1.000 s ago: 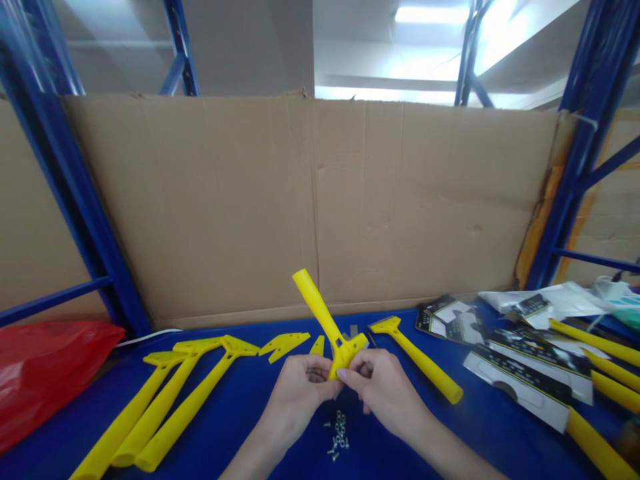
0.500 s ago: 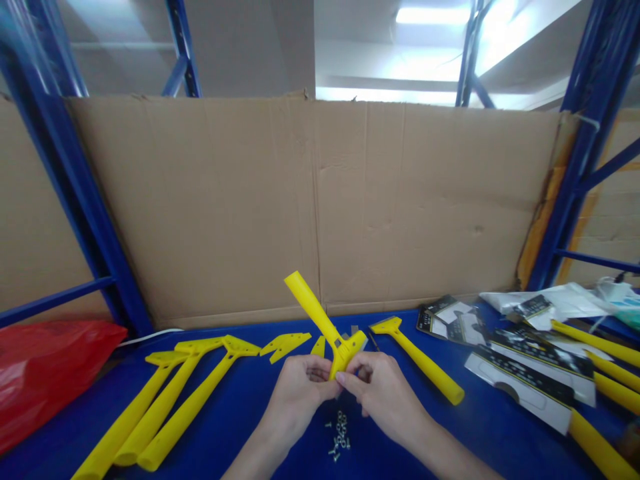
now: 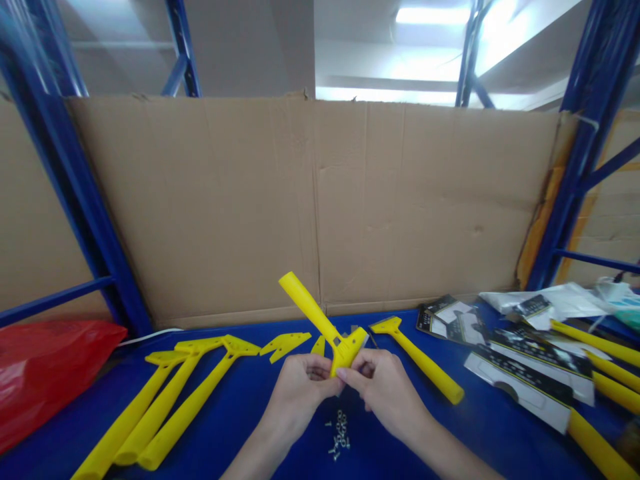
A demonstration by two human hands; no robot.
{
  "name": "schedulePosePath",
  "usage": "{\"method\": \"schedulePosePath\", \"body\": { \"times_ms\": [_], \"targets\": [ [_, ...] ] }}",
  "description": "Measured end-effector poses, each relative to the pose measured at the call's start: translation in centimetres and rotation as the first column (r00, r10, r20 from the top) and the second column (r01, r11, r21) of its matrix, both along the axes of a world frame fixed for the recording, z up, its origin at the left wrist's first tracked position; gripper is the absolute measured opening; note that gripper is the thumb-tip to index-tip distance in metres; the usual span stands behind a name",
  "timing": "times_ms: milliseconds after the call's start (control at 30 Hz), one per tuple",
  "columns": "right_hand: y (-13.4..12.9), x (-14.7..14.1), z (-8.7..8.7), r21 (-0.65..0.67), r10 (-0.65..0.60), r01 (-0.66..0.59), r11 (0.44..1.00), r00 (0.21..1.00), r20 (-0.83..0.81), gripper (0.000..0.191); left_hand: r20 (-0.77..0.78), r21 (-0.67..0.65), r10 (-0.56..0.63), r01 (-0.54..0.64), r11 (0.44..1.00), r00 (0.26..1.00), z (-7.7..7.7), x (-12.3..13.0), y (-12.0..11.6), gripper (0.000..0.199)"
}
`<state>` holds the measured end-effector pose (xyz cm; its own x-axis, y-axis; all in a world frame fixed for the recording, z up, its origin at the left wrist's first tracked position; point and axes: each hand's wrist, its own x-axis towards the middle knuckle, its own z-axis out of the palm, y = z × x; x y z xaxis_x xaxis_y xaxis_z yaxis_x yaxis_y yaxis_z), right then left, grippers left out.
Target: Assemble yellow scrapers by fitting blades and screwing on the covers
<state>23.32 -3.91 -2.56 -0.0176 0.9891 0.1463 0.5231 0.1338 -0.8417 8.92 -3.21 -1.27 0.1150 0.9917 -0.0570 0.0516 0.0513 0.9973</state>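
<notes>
Both hands grip the head of a yellow scraper (image 3: 310,308), whose round handle points up and to the left. My left hand (image 3: 303,390) is closed on the lower left end of the head. On the other end, my right hand (image 3: 383,383) pinches the head with thumb and fingers, which hide part of it. Below the hands, small metal screws and nuts (image 3: 341,430) lie on the blue surface (image 3: 240,407). Flat yellow plates (image 3: 286,344) rest just behind my left hand. Another yellow scraper (image 3: 425,360) lies to the right.
Several yellow scrapers (image 3: 187,407) lie at the left, beside a red plastic bag (image 3: 50,373). Black and white packages (image 3: 520,387) and more yellow handles (image 3: 600,443) are at the right. A cardboard panel (image 3: 310,200) stands behind, between blue posts.
The held scraper has tilted slightly further left, its handle end shifting left. My right thumb and fingers have moved up slightly on the head.
</notes>
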Motion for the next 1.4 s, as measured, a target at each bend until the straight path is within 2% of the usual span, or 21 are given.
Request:
{"method": "schedulePosePath", "body": {
  "times_ms": [167,300,400,467,533,633,700,833,1000,1267,1400],
  "targets": [
    [0.1,0.0,0.2,0.024,0.015,-0.016,1.000,1.000,0.016,0.019,-0.017,-0.067,0.012,-0.013,0.998,1.000,0.5,-0.1,-0.3,0.019],
    [0.0,0.4,0.5,0.111,0.058,-0.060,0.992,0.998,0.023,0.024,-0.051,-0.124,0.012,-0.019,0.992,0.999,0.5,-0.2,-0.2,0.025],
    [-0.1,1.3,1.0,0.200,-0.015,-0.017,0.980,0.987,0.158,0.029,-0.065,-0.153,0.031,-0.041,0.987,0.997,0.5,-0.3,-0.2,0.027],
    [-0.2,2.0,1.4,0.251,-0.118,0.033,0.968,0.936,0.331,0.025,-0.064,-0.164,0.056,-0.066,0.984,0.996,0.5,-0.4,-0.2,0.027],
    [-0.4,2.9,1.6,0.270,-0.195,0.062,0.961,0.844,0.500,0.019,-0.054,-0.171,0.070,-0.078,0.982,0.996,0.5,-0.4,-0.2,0.027],
    [-0.8,4.2,1.4,0.183,-0.169,0.060,0.981,0.724,0.669,0.030,-0.034,-0.170,0.094,-0.098,0.980,0.995,0.1,-0.3,0.0,0.027],
    [-1.0,5.0,1.2,0.109,-0.117,0.055,0.992,0.687,0.717,0.038,-0.020,-0.161,0.110,-0.112,0.981,0.994,-0.2,-0.4,0.1,0.028],
    [-1.3,5.8,0.8,0.086,-0.066,0.007,0.996,0.711,0.700,0.034,0.013,-0.155,0.088,-0.085,0.984,0.996,-0.1,-0.6,0.2,0.026],
    [-1.3,5.1,1.6,0.014,-0.014,0.005,1.000,0.656,0.755,0.019,0.028,-0.167,0.084,-0.078,0.983,0.996,0.2,-0.7,0.1,0.027],
    [-1.1,4.2,2.9,0.147,-0.231,0.178,0.973,0.789,0.569,0.024,0.036,-0.185,0.123,-0.114,0.976,0.992,0.0,-0.8,0.0,0.027],
    [-1.6,3.8,3.2,0.200,-0.233,0.147,0.969,0.818,0.526,0.021,0.031,-0.171,0.127,-0.119,0.978,0.991,-0.1,-0.8,0.1,0.029]
  ]
}}
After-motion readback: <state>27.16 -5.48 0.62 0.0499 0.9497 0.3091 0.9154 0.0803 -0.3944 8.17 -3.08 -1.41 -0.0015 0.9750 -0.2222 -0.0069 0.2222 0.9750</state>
